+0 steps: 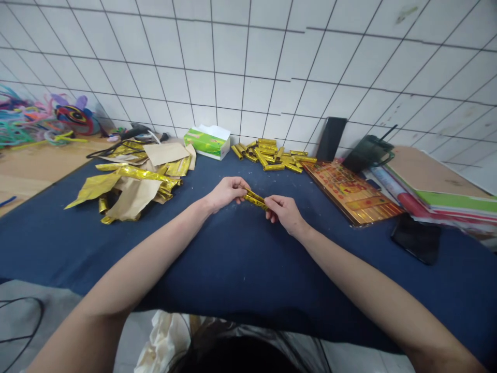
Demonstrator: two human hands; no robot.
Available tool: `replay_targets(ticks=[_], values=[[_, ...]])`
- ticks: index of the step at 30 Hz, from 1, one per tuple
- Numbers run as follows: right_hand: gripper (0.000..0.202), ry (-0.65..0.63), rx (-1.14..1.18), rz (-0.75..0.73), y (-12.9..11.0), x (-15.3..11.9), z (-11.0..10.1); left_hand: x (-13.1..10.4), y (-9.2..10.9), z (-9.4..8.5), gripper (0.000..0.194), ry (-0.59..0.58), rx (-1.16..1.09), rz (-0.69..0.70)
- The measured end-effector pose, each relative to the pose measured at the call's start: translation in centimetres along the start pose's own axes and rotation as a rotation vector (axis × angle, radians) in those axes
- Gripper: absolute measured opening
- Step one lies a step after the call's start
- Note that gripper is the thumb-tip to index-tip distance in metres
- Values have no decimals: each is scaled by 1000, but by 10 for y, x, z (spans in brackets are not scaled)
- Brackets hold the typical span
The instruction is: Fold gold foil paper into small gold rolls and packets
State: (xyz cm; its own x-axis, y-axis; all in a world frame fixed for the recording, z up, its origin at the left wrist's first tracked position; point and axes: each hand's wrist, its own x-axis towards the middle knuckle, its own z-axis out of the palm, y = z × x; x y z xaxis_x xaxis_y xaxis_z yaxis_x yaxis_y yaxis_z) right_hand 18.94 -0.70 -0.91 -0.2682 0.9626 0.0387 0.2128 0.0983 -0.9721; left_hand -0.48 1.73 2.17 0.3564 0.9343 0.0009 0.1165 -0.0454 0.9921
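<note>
Between my two hands, over the middle of the dark blue cloth (233, 259), is a rolled tube of gold foil paper (255, 199). My left hand (229, 191) pinches its left end between thumb and fingers. Its right end sits in the fingertips of my right hand (284, 211), closed in a pinch. A loose edge of foil shows along the top of the roll. Beyond my hands lies a pile of finished-looking gold tubes (267, 154) near the wall. Crumpled gold foil sheets (132, 189) with tan backs are heaped to the left.
A green tissue box (209, 142) stands at the back. On the right are a gold-and-red patterned board (349, 191), a black upright box (331, 139), a dark green mug (367, 153), stacked papers (446, 181) and a black phone (416, 238). Colourful pipe cleaners (34, 122) lie far left.
</note>
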Motion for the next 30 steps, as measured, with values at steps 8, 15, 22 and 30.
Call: replay_targets(ticks=[8,15,22,30], values=[[32,10,-174,85,-1,-10,-5,-28,-5,-1,44,65,331,80],[33,-6,-498,-69,2,-24,-12,-57,-3,9,17,-94,1131,537],[26,-13,-561,-129,3,-26,-12,-49,-17,17,18,-256,1417,593],[17,-6,-907,-629,-14,-54,-9,-46,-17,17,23,-279,1370,566]])
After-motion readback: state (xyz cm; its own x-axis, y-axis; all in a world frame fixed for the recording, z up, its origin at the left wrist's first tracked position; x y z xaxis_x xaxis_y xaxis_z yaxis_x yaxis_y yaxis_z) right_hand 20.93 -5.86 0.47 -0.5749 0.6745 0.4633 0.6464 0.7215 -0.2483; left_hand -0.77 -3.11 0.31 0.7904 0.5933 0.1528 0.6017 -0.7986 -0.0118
